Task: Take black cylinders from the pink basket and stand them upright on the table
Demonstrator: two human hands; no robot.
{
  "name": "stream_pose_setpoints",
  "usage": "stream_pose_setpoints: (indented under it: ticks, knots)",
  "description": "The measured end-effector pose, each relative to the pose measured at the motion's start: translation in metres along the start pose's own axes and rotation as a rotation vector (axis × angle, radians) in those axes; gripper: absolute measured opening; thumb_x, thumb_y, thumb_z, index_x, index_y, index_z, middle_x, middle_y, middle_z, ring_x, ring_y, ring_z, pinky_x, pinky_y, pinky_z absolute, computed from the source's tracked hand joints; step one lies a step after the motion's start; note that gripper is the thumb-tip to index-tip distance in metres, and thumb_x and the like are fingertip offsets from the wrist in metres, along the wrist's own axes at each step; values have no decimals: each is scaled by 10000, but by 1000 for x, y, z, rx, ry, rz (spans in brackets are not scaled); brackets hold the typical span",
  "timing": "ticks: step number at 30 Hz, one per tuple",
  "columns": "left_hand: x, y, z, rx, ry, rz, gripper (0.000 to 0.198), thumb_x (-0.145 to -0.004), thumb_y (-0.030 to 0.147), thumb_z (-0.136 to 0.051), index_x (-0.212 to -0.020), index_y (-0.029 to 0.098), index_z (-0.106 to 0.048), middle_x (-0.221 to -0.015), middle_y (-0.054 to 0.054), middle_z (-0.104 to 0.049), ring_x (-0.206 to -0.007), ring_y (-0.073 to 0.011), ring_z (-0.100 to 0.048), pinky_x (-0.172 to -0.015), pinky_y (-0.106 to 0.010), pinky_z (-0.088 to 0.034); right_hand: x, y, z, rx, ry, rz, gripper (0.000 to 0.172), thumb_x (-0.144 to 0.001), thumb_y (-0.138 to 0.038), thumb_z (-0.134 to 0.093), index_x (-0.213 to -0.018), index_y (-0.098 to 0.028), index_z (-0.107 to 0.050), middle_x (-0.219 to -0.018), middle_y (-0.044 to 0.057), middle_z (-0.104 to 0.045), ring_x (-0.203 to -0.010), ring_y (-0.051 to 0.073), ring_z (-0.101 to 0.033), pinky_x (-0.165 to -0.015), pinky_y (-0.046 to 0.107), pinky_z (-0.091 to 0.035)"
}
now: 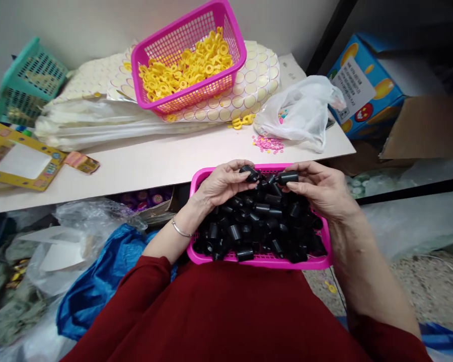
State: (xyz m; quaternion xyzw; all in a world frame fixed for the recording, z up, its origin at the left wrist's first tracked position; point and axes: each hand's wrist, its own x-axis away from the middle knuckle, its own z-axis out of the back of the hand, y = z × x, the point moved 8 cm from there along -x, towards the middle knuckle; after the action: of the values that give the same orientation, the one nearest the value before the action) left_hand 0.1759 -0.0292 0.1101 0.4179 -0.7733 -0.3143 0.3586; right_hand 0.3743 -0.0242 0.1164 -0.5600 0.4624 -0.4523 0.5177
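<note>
A pink basket full of several black plastic tubes rests on my lap. My left hand hovers over its far left part, fingers pinched on one black tube. My right hand is over the far right part, fingers closed on another black tube. The two held tubes are close together, just apart. A silver bracelet circles my left wrist.
On the white table behind stand a second pink basket of yellow rings, sheets of round stickers, a white plastic bag, scattered pink beads, yellow cards and a teal basket. Bags lie on the floor at left.
</note>
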Motion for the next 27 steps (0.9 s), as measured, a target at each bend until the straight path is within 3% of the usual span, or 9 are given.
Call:
stream_pose_setpoints:
  ticks: [4,6,10,15,21,25,27]
  knots:
    - [0,13,16,-112,73,-69,296,-660,169,-837,-905,144,-673,-816,4,-690,-700,-90,-679,-660,-205,-574,-3,-3,23,371,123,124,291,-671,-259,-834,-950,-222,-757,-822,9,-727,-770,198,-688,-717,351,-589]
    - [0,20,22,-187,88,-105,307,-641,175,-860,-884,142,-675,-778,13,-683,-653,-75,-656,-622,-187,-551,-8,0,24,504,58,149,266,-695,-231,-786,-961,-232,-776,-875,16,-751,-850,219,-698,-793,383,-585]
    - [-1,18,22,-263,67,-102,388,-538,185,-922,-847,127,-694,-737,7,-689,-593,-68,-625,-564,-174,-525,-11,8,14,580,-195,145,331,-731,-274,-760,-1061,-260,-786,-973,12,-782,-936,241,-705,-894,437,-575]
    - [-1,8,18,-326,50,-102,404,-528,224,-933,-847,127,-703,-739,0,-697,-586,-69,-623,-560,-177,-521,3,-4,21,694,-157,325,303,-800,-356,-758,-1098,-306,-779,-1146,45,-757,-1101,289,-671,-1009,530,-522]
    - [-1,7,16,-330,43,-114,413,-511,234,-932,-838,128,-704,-764,-2,-704,-613,-73,-632,-573,-179,-520,29,11,-11,909,-312,492,373,-818,-487,-731,-1131,-283,-732,-1402,85,-624,-1381,382,-485,-1105,657,-417]
    - [1,5,12,-327,21,-123,408,-532,240,-924,-853,124,-700,-776,-9,-710,-617,-76,-628,-579,-185,-516,38,11,-17,929,-216,530,265,-866,-415,-690,-1096,-286,-706,-1435,76,-595,-1476,361,-382,-1187,623,-346]
    - [2,2,10,-325,12,-121,405,-562,232,-909,-891,122,-701,-799,-18,-713,-648,-87,-645,-600,-196,-525,44,0,-13,850,-131,564,263,-865,-386,-704,-1113,-298,-701,-1407,73,-611,-1457,344,-415,-1190,615,-346]
